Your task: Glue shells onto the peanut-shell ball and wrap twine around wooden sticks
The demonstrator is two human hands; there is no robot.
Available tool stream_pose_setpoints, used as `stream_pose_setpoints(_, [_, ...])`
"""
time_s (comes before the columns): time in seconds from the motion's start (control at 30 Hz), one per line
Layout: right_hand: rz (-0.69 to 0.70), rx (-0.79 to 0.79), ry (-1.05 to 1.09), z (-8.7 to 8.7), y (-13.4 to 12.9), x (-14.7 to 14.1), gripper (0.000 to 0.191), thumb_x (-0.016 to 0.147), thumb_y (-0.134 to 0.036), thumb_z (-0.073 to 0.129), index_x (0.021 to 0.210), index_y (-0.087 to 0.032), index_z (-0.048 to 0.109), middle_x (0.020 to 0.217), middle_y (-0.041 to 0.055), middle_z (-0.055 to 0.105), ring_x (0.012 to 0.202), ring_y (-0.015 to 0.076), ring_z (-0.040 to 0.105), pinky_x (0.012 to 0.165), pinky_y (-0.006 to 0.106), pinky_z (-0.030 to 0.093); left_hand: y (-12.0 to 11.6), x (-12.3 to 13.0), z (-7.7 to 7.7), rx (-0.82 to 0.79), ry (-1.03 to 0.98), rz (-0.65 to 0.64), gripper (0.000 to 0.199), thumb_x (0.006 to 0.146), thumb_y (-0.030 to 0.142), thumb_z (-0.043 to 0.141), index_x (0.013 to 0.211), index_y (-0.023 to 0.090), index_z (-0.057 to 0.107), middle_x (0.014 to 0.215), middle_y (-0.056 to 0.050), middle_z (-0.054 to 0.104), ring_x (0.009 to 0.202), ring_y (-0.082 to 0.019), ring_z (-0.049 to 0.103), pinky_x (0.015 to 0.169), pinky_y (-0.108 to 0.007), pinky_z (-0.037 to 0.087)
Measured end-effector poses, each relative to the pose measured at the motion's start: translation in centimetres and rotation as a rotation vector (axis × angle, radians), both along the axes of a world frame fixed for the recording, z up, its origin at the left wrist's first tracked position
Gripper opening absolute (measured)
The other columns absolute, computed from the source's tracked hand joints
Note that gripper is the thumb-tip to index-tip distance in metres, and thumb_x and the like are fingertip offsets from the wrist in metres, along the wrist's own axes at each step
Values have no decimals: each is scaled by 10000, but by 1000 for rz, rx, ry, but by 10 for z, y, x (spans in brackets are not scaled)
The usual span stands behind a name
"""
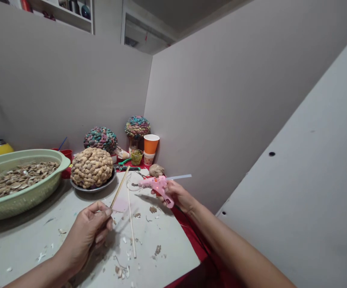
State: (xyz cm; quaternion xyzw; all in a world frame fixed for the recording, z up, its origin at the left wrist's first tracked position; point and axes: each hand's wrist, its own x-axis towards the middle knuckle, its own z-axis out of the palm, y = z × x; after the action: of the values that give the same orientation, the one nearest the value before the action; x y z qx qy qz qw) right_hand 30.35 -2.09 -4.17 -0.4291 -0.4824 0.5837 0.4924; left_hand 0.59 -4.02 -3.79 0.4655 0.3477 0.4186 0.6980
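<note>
My left hand [91,230] is closed round the lower end of a thin wooden stick [120,186], which points up and away over the table. In my right hand [177,195] is a pink glue gun [159,185], its dark nozzle facing left near the stick's upper part and a clear glue stick [181,176] jutting from its back. A second pale stick [131,224] lies on the table [167,256] between my hands.
At the left stands a green basin [44,185] of shell pieces. Behind are a beige shell-covered ball [92,168] on a metal dish, two multicoloured balls [100,140], orange cup [151,144], green-handled pliers [128,169] and twine [156,170]. Scraps dot the table; grey panels enclose it.
</note>
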Motion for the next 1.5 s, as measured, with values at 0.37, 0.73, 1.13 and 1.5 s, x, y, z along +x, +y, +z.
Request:
stream_pose_setpoints(0.37, [45, -102, 255, 1, -31, -40, 265, 700, -336, 695, 846, -129, 618, 717, 45, 639, 426, 49, 375, 370, 174, 300, 1, -1, 4, -23, -40, 32, 290, 808, 368, 685, 735, 181, 475, 563, 56, 574, 358, -14, 267, 351, -135, 208])
stream_pose_setpoints(0.73, [175, 148, -67, 16, -60, -63, 290, 742, -445, 715, 730, -163, 647, 543, -36, 460, 465, 80, 384, 425, 204, 307, -2, -1, 6, 58, -43, 31, 283, 793, 375, 696, 784, 190, 483, 554, 20, 631, 341, -19, 313, 358, -142, 188])
stream_pose_setpoints(1.13, [23, 605, -760, 26, -67, -87, 324, 808, -356, 600, 620, -195, 391, 605, -42, 431, 526, 101, 386, 517, 253, 288, -5, -2, 3, 99, 39, 42, 333, 760, 438, 717, 757, 184, 501, 546, -9, 647, 351, -32, 342, 351, -142, 237])
stream_pose_setpoints(1.5, [13, 711, -918, 20, -69, -86, 331, 856, -365, 587, 648, -196, 393, 622, -30, 471, 527, 99, 406, 540, 247, 299, -6, -1, 3, 90, 57, 76, 334, 753, 452, 714, 749, 186, 511, 557, -11, 657, 328, -36, 359, 334, -146, 250])
